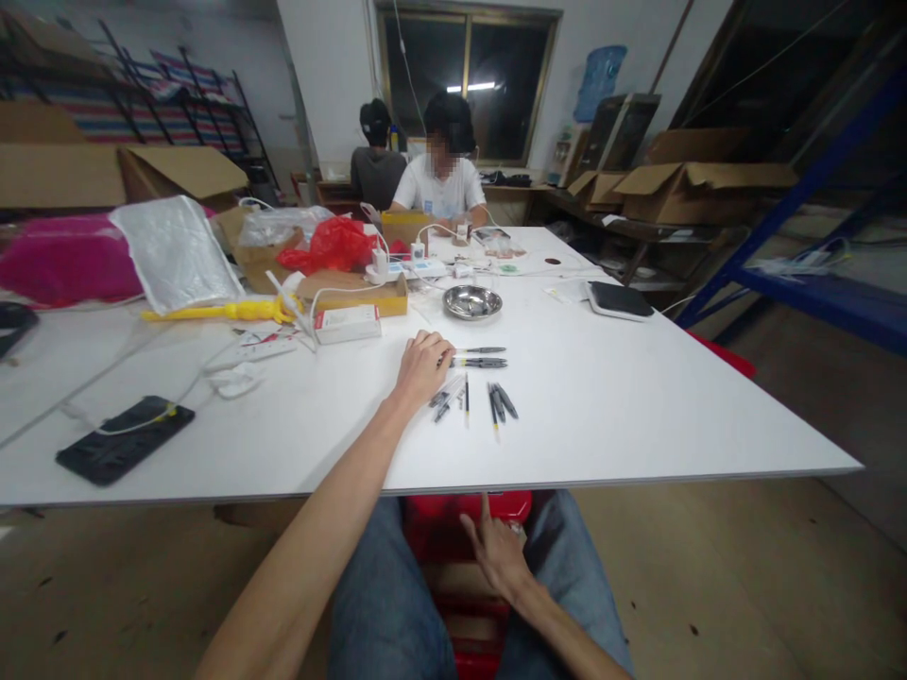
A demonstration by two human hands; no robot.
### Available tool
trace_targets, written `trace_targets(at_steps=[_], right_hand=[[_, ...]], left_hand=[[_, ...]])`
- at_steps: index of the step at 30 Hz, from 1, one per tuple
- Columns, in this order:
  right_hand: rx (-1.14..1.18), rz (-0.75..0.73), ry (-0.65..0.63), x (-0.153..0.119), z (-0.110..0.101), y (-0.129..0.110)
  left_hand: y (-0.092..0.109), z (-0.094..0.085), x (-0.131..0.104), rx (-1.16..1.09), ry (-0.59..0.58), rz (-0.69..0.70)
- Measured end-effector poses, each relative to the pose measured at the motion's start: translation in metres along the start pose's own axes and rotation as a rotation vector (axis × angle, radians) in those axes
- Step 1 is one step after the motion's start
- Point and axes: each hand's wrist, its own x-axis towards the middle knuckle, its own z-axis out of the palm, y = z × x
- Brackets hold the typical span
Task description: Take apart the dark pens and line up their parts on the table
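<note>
Left hand (423,366) outstretched, fingers curled; right hand (500,552) low, forefinger raised.

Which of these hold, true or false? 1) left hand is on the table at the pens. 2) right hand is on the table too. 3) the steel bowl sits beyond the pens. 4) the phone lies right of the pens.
1) True: the left hand rests on the white table, touching the scattered pens.
2) False: the right hand is below the table edge, over the lap.
3) True: the steel bowl sits farther from the person than the pens.
4) False: the black phone lies far left of them.
</note>
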Motion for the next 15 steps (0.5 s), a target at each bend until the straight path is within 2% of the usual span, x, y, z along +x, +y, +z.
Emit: trace_targets(at_steps=[2, 3, 4, 6, 8, 9, 10, 12, 14, 15], right_hand=[[0.116, 0.11, -0.121, 0.014, 0.001, 0.003], [0.179, 0.094, -0.157, 0.016, -0.001, 0.001], [0.242, 0.025, -0.187, 0.014, -0.004, -0.003], [0.351, -0.222, -0.255, 0.005, -0.01, -0.015], [0.39, -0.454, -0.399, -0.007, -0.02, -0.028], [0.386, -0.524, -0.491, -0.012, -0.027, -0.033], [0.381, -0.562, -0.56, -0.016, -0.036, -0.037], [0.384, -0.605, -0.59, -0.02, -0.063, -0.043], [0.433, -0.651, -0.594, -0.022, -0.103, -0.046], [0.471, -0.669, -0.68, -0.022, -0.128, -0.047]], left_hand=[[0.0, 0.0, 0.0, 0.0, 0.001, 0.003], [0.0, 0.0, 0.0, 0.0, 0.0, 0.005], [0.0, 0.0, 0.0, 0.0, -0.002, 0.006], [0.0, 0.0, 0.0, -0.001, -0.007, 0.003], [0.0, 0.0, 0.0, 0.001, -0.015, -0.005], [0.0, 0.0, 0.0, 0.002, -0.018, -0.009], [0.0, 0.0, 0.0, 0.003, -0.022, -0.009], [0.001, -0.001, 0.0, -0.001, -0.024, -0.006], [0.001, -0.001, 0.0, -0.013, -0.026, -0.002], [0.001, -0.001, 0.0, -0.02, -0.028, -0.001]])
